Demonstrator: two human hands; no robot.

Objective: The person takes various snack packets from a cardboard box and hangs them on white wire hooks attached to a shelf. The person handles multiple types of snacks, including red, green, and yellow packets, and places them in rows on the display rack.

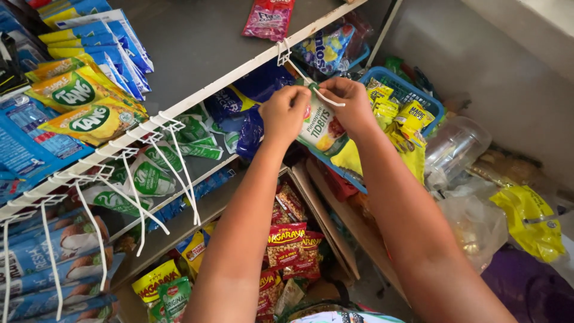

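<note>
My left hand [286, 113] and my right hand [350, 103] both grip the top of a white and green fruit pouch [321, 127]. They hold it against a white wire peg hook [317, 91] that sticks out from the front edge of the grey shelf [197, 42]. The pouch hangs below my fingers, and the hook's tip shows beside my right thumb. Dark blue packets [251, 119] lie just behind my left hand on the lower shelf.
Several bare white peg hooks [173, 161] line the shelf edge to the left. Yellow drink-mix sachets [84, 101] lie on the top shelf. A blue basket [406, 96] with yellow packets, a clear plastic jar [451, 149] and peanut packs [287, 245] sit below.
</note>
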